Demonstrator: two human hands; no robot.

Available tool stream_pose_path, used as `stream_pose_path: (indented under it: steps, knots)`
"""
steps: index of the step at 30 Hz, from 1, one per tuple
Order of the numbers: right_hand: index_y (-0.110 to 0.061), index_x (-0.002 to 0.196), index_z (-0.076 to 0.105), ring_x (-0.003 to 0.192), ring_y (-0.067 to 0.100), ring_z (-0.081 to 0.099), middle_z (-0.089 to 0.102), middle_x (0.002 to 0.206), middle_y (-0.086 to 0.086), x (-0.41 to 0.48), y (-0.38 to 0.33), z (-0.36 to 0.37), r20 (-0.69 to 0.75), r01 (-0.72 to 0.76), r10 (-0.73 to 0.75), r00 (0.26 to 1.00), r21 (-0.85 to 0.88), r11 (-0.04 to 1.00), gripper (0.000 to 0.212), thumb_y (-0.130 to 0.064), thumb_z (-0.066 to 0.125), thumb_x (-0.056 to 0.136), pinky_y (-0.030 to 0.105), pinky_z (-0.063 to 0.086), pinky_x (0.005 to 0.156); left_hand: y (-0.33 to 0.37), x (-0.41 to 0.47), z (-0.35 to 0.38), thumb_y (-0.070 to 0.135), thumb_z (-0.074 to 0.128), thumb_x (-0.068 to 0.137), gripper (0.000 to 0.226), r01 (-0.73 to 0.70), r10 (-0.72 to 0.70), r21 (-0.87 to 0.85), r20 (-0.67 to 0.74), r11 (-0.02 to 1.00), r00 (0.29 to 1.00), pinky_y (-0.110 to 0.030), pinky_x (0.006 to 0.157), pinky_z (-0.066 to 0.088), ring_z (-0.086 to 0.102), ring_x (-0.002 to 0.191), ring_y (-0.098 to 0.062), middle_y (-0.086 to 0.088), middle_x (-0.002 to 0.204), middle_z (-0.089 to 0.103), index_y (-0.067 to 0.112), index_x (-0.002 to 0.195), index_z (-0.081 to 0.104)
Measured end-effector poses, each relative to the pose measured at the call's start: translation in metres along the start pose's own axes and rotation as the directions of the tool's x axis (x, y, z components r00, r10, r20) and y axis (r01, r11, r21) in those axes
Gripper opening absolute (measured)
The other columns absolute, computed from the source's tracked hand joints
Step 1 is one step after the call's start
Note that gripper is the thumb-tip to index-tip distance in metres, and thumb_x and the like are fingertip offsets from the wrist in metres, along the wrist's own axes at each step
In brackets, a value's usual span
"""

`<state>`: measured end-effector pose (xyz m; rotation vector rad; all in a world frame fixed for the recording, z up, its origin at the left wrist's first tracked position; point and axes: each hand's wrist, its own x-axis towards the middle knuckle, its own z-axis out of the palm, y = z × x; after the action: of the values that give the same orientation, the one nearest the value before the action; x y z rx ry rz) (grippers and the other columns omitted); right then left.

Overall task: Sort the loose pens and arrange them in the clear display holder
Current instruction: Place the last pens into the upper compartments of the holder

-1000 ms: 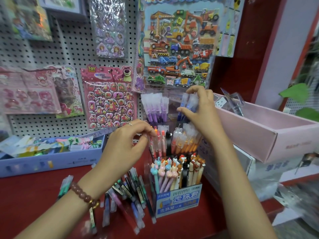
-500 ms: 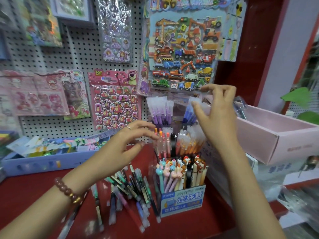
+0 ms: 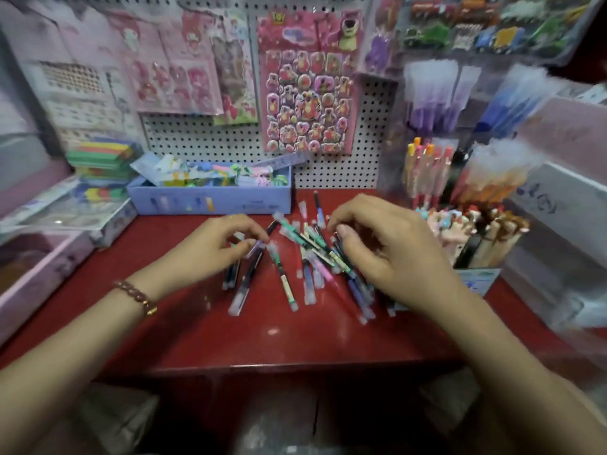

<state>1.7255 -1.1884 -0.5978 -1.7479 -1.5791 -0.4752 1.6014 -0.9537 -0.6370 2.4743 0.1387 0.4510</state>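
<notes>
Left hand is curling over the loose pens, blur hiding whether it is pinching one. Right hand is arching over them, hiding several, its grip unclear too

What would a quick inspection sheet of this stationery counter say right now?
Surface: red counter, bare toward the near edge.
Job's things: loose pens lie criss-crossed in a pile mid-counter. The clear display holder stands at the right and already holds purple, blue and orange pens.
Clutter: blue box of packets behind the pile; box of animal-topped pens in front of the holder.
Grippers: left hand, with a beaded bracelet, and right hand curl over the pile. The blur hides whether either grips a pen.
Cables: nothing seen.
Surroundings: pegboard hung with sticker sheets.
</notes>
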Motion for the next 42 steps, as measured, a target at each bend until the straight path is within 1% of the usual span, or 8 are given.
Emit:
stream_pose_path:
  steps: [5,12,19,22,28,33,37,42]
  knots:
    - [-0.023,0.088,0.061,0.066,-0.003,0.042,0.059,0.084,-0.013,-0.007,0.007,0.039,0.193,-0.135,0.133,0.972,0.001,0.991,0.013,-0.024,0.048,0.087,0.033,0.045,0.062,-0.045,-0.01,0.003,0.004,0.062,0.082,0.028,0.081,-0.07,0.088,-0.122,0.993,0.99,-0.032,0.099,0.042,0.055,0.107,-0.008,0.0,0.112,0.06,0.021,0.103,0.065]
    - [-0.028,0.086,0.06,0.067,0.001,0.05,0.061,0.078,-0.014,-0.021,0.011,0.072,0.351,-0.277,0.269,0.897,-0.03,0.961,0.008,-0.024,0.053,0.088,0.032,0.045,0.065,-0.054,-0.001,0.019,0.036,0.055,0.083,0.044,0.025,-0.047,0.41,0.045,0.912,0.998,-0.034,0.092,0.031,0.044,0.118,-0.016,0.013,0.132,0.054,0.031,0.127,0.057]
    - [-0.032,0.081,0.058,0.068,0.0,0.052,0.059,0.073,-0.016,-0.028,0.004,0.08,0.428,-0.325,0.296,0.854,-0.005,0.946,0.012,-0.025,0.053,0.089,0.027,0.043,0.061,-0.05,0.005,0.028,0.025,0.067,0.081,0.017,0.108,-0.039,0.414,-0.171,0.904,0.984,-0.03,0.077,0.023,0.05,0.097,-0.018,0.01,0.092,0.062,0.026,0.098,0.064]
    - [-0.03,0.085,0.06,0.068,0.002,0.053,0.059,0.076,-0.015,-0.032,-0.005,0.085,0.476,-0.322,0.265,0.838,0.04,0.946,0.01,-0.025,0.053,0.088,0.027,0.045,0.062,-0.046,0.005,0.03,0.012,0.071,0.071,0.017,0.139,-0.043,0.344,-0.273,0.929,0.961,-0.032,0.073,0.037,0.059,0.078,-0.021,0.013,0.072,0.054,0.021,0.082,0.062]
    - [-0.034,0.113,0.051,0.07,0.003,0.05,0.047,0.101,-0.018,-0.035,-0.019,0.084,0.446,-0.318,0.261,0.856,0.055,0.947,0.024,-0.024,0.051,0.091,0.024,0.044,0.064,-0.029,0.001,0.021,0.009,0.069,0.075,0.016,0.167,-0.137,0.018,-0.488,0.986,0.862,-0.026,0.071,0.048,0.063,0.076,-0.008,0.007,0.085,0.069,0.02,0.084,0.063]
    - [-0.031,0.147,0.021,0.078,0.007,0.052,0.025,0.135,-0.014,-0.033,-0.027,0.078,0.312,-0.35,0.319,0.895,0.048,0.935,0.063,-0.023,0.05,0.092,0.039,0.052,0.065,0.008,-0.019,0.009,0.009,0.074,0.075,0.017,-0.051,-0.101,-0.338,-0.416,0.94,0.904,-0.015,0.068,0.048,0.061,0.072,-0.004,0.01,0.079,0.07,0.019,0.084,0.064]
    - [-0.033,0.149,0.009,0.098,0.013,0.056,0.023,0.145,-0.015,-0.035,-0.036,0.074,0.31,-0.368,0.349,0.884,0.0,0.93,0.063,-0.036,0.044,0.097,0.038,0.051,0.071,0.035,-0.022,0.014,0.005,0.073,0.071,0.017,-0.117,-0.025,-0.498,-0.27,0.86,0.962,-0.014,0.072,0.05,0.064,0.073,-0.002,0.011,0.08,0.071,0.01,0.085,0.064]
    - [-0.027,0.105,0.046,0.078,0.017,0.056,0.052,0.08,-0.01,-0.033,-0.029,0.065,0.219,-0.466,0.473,0.854,-0.085,0.881,0.015,-0.038,0.037,0.099,0.034,0.031,0.059,0.048,0.002,0.028,0.007,0.067,0.081,0.009,-0.093,0.007,-0.556,-0.154,0.826,0.988,-0.014,0.072,0.05,0.067,0.08,-0.007,0.01,0.09,0.071,0.012,0.089,0.064]
